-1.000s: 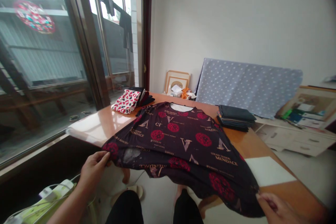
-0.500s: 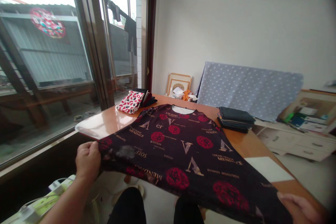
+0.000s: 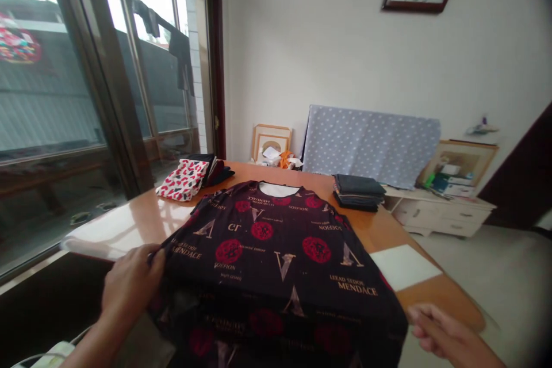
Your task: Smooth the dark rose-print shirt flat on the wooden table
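A dark long garment, a shirt (image 3: pixel 263 253) with red round motifs and pale lettering, lies spread over the table, its white inner neckline facing the far side. Its lower part hangs down over the near table edge in shadow. My left hand (image 3: pixel 133 279) is closed on the shirt's left side, thumb and fingers pressed on the cloth. At the opposite side, my right hand (image 3: pixel 444 330) has its fingers pinched together right at the shirt's right edge. The bit of cloth between those fingertips is mostly hidden.
On the wooden table (image 3: pixel 366 230) stand a stack of folded dark clothes (image 3: pixel 357 192), a pile topped by a red-and-black patterned white cloth (image 3: pixel 183 179), and a white sheet (image 3: pixel 405 267). A glass window (image 3: pixel 69 92) flanks the left. Behind is a dotted blue cover (image 3: pixel 371 144).
The shirt's near part, held stretched out toward me before, now drops over the table edge. Both hands have moved forward and the right one inward. The view has turned right.
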The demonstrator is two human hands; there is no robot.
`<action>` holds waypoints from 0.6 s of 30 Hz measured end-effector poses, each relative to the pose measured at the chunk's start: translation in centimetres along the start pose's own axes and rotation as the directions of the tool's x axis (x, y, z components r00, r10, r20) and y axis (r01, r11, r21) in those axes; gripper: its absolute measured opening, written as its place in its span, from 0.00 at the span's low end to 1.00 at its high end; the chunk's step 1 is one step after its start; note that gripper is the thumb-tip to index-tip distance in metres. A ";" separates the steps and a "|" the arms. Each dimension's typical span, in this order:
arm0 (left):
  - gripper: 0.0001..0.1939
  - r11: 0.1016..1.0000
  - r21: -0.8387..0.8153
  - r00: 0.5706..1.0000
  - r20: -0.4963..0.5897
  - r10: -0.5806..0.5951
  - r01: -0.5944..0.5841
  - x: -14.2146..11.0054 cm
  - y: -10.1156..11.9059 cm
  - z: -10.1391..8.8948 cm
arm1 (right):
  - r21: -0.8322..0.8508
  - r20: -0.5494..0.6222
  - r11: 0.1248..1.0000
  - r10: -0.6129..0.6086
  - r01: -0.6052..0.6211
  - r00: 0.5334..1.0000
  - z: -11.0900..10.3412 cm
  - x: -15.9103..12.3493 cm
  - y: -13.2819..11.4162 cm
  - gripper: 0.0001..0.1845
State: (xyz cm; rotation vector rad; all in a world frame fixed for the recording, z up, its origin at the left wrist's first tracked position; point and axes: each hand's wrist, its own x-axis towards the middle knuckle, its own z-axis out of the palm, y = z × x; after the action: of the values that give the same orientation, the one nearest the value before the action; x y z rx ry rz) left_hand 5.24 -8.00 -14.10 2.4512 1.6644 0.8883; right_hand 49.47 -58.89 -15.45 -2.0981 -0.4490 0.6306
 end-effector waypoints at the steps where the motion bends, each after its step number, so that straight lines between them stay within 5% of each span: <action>1: 0.24 0.995 -0.030 0.994 0.030 0.101 -0.100 0.7 2.3 0.7 | 0.008 0.004 0.999 -0.044 0.044 0.999 0.2 0.7 -1.0 0.29; 7: 0.27 0.893 -0.147 0.878 0.174 0.446 -0.425 3.3 11.8 5.8 | -0.020 0.030 0.981 -0.191 0.192 0.981 3.3 4.0 -5.7 0.29; 12: 0.27 0.882 -0.075 0.798 0.396 0.454 -0.465 5.8 15.0 8.2 | -0.001 0.055 0.972 -0.233 0.233 0.971 3.8 6.6 -6.7 0.25; 15: 0.24 0.883 -0.013 0.807 0.398 0.436 -0.470 8.0 18.4 9.0 | -0.009 0.043 0.974 -0.225 0.225 0.973 3.2 8.8 -6.9 0.24; 18: 0.21 0.875 -0.061 0.801 0.376 0.466 -0.481 9.7 24.0 10.4 | -0.007 0.023 0.972 -0.233 0.233 0.972 2.8 11.7 -7.4 0.23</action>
State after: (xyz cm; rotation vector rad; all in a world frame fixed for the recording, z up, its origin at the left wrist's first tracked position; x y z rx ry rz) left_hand 32.87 -6.90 -10.28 2.8849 0.9603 0.3535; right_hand 56.64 -46.82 -13.81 -2.0107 -0.7006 0.5140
